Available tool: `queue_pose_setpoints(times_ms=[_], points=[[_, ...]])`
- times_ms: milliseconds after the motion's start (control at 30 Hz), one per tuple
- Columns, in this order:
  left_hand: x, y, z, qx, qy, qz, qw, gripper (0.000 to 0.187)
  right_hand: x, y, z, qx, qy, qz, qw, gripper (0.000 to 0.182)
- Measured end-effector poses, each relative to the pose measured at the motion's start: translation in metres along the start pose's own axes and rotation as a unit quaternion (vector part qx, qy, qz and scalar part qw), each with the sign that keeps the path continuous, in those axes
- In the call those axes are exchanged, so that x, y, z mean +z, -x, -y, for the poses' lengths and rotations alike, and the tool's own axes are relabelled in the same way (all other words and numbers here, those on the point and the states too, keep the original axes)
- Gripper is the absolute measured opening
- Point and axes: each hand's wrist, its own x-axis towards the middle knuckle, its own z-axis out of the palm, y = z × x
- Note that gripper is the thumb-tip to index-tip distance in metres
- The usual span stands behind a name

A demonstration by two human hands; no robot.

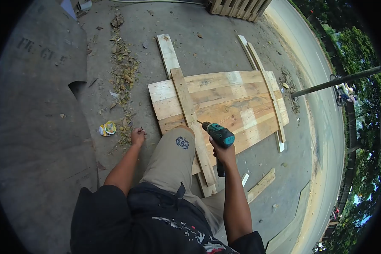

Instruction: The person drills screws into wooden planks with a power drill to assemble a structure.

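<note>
My right hand (224, 153) is wrapped round the grip of a teal and black cordless drill (219, 133). Its bit points left, at or just above the near wooden batten (183, 96); contact cannot be told. That batten lies across a panel of joined planks (224, 101) on the ground, and my knee (183, 132) is on or over it. Off to the left, my left hand (138, 136) is closed, with something small and dark at its fingertips that I cannot make out.
A second batten (269, 91) crosses the panel's far end. Loose boards (261, 185) lie at the lower right. A large dark sheet (38, 127) stands left, near a crumpled yellow wrapper (108, 128) and dry leaves (129, 78). A pallet (237, 8), pole (334, 81) and road lie beyond.
</note>
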Motion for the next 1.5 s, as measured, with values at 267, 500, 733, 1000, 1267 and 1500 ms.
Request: queue_pose_setpoints(times_ms=[267,500,733,1000,1267,1500], points=[[0.005,-0.017,-0.004,0.046,-0.016,0.039,0.998,0.015,0.035,-0.059,-0.003,0.029,0.014,0.021,0.999,0.049],[0.032,-0.009,-0.056,0.114,-0.026,0.056,0.992,0.015,0.04,-0.077,-0.002,0.025,-0.026,0.034,0.999,0.044],[0.078,-0.015,-0.088,0.235,-0.058,0.003,0.97,0.019,0.031,-0.087,0.01,0.017,0.0,0.09,0.996,0.037],[0.104,-0.067,-0.139,0.44,-0.321,-0.004,0.839,0.016,-0.001,-0.126,0.061,-0.21,0.424,0.195,0.859,0.057],[0.107,-0.082,-0.133,0.495,-0.488,0.049,0.718,0.025,-0.007,-0.154,0.064,-0.19,0.453,0.201,0.848,0.043],[0.11,-0.083,-0.137,0.498,-0.488,0.058,0.715,0.027,-0.018,-0.165,0.054,-0.217,0.395,0.224,0.864,0.026]])
